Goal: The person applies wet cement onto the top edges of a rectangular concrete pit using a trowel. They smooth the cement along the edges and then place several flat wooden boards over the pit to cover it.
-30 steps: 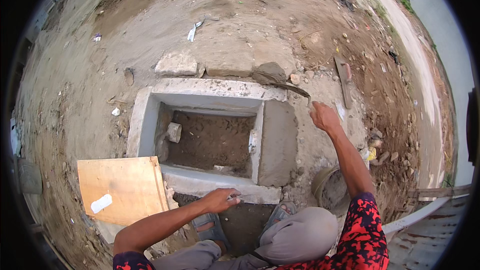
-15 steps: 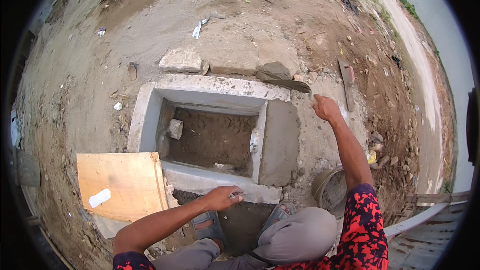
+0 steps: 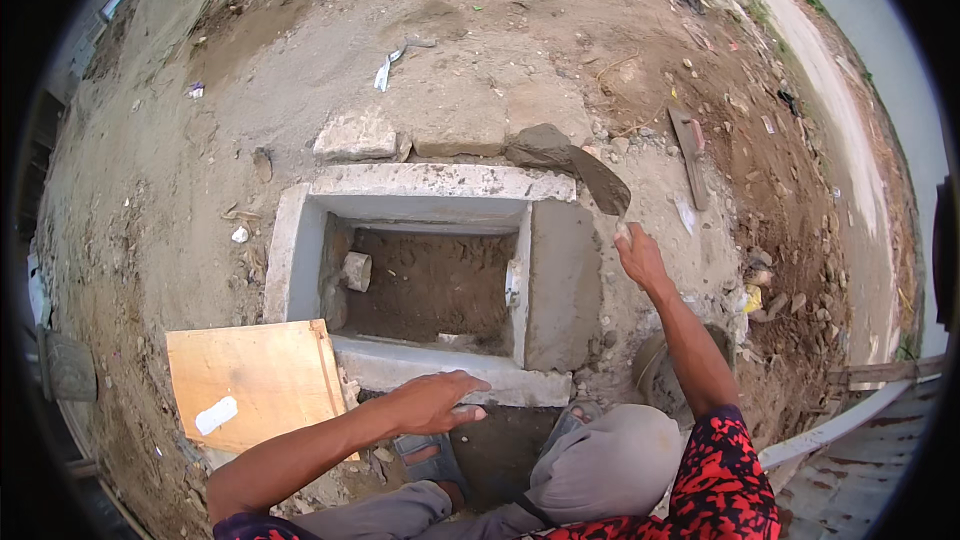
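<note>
My right hand (image 3: 642,258) is closed round the handle of a trowel (image 3: 604,186), beyond the right far corner of a rectangular concrete box (image 3: 440,180). The trowel's blade touches or lies very near a heap of grey mortar (image 3: 542,148) on a slab. Along the box's right side runs a smoothed strip of wet mortar (image 3: 563,290). My left hand (image 3: 440,402) hovers over the box's near rim, fingers stretched and thumb apart, holding nothing. Inside the box are a soil floor and a white pipe end (image 3: 357,271).
A float with a reddish handle (image 3: 690,155) lies on the ground at the right. A bucket (image 3: 657,368) stands partly behind my right forearm. Left of the box is a wooden board (image 3: 255,370). Stone blocks (image 3: 357,135) lie beyond the far rim.
The trowel blade has swung toward me, and its broad face shows more now. My right hand has come slightly nearer. The fingers of my left hand have stretched out.
</note>
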Tool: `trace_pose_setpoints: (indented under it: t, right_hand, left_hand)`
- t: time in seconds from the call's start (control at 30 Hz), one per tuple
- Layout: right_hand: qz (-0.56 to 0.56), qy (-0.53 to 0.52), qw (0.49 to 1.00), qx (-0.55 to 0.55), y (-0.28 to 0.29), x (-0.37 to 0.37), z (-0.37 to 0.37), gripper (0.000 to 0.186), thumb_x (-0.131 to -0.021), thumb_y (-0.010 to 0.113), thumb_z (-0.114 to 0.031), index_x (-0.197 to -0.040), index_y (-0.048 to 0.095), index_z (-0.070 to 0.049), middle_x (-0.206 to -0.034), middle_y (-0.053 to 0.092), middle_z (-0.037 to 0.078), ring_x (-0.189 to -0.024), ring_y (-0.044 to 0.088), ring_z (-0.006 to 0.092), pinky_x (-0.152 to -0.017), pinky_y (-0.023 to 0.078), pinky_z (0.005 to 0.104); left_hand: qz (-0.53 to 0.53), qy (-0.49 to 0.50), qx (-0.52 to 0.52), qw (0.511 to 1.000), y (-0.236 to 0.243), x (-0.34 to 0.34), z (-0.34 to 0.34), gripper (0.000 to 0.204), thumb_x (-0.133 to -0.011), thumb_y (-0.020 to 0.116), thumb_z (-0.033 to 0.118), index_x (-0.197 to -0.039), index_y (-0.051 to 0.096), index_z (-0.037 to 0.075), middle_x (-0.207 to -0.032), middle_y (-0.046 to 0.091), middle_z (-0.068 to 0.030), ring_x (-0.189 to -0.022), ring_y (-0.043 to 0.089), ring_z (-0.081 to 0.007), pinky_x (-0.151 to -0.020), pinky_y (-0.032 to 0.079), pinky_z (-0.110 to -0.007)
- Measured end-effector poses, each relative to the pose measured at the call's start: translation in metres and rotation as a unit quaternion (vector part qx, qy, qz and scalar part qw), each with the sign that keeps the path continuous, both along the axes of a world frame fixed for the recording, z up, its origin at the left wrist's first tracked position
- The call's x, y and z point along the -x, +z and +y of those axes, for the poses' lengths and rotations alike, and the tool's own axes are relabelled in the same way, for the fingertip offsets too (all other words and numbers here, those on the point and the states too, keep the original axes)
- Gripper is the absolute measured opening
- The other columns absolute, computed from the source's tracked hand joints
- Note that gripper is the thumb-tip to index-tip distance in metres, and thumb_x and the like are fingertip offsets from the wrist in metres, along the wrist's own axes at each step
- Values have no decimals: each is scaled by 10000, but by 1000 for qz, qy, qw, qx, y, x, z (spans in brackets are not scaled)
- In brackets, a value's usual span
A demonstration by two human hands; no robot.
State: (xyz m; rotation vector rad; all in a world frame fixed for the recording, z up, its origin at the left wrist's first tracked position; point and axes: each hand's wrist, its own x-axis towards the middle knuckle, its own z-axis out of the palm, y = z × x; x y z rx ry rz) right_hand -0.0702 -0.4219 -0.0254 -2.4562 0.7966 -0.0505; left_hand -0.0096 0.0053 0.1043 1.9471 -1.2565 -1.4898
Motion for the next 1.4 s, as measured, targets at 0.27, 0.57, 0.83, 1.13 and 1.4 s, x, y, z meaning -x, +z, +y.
trace_pose_setpoints:
  t: [0.27, 0.57, 0.83, 1.13, 1.4]
  right_hand:
    - [10, 63, 997, 40, -27, -60, -33, 374, -954, 471, -334, -1124, 532, -6, -962, 627, 307, -806, 622, 481, -768, 491, 545]
    - [-11, -111, 928, -355, 10, -75, 5, 389, -953, 445, -346, -1071, 518, 18, -787, 635, 268, -675, 635, 439, -701, 521, 516]
    - [57, 150, 981, 106, -2, -86, -7, 376, -958, 461, -384, -1109, 545, -50, -912, 655, 293, -892, 627, 485, -795, 486, 573]
    - [-35, -54, 981, -182, -11, -76, 26, 447, -936, 493, -390, -1079, 536, 31, -900, 629, 284, -911, 618, 445, -800, 467, 490]
    - [-7, -31, 988, 150, 19, -90, -50, 354, -877, 533, -248, -1066, 540, 51, -915, 635, 334, -903, 635, 460, -789, 494, 537]
  left_hand:
    - [-140, -64, 140, 978, 199, 46, 16, 501, -931, 599, 374, -1316, 504, 68, -1293, 557, -159, -1196, 523, -374, -993, 427, -451]
    - [-173, 118, -88, 974, 209, 81, 54, 575, -849, 673, 253, -1363, 477, 83, -1375, 497, -147, -1239, 480, -380, -1033, 396, -494]
    - [-213, 64, -64, 973, 205, 77, 65, 572, -850, 673, 272, -1363, 483, 106, -1319, 521, -150, -1201, 495, -372, -1002, 411, -488]
    - [-220, 89, -56, 970, 206, 78, 74, 552, -848, 675, 286, -1334, 503, 90, -1330, 521, -145, -1184, 502, -376, -979, 426, -489]
    - [-212, 84, -39, 973, 201, 75, 86, 521, -860, 662, 299, -1310, 520, 79, -1327, 529, -139, -1162, 514, -383, -979, 429, -486]
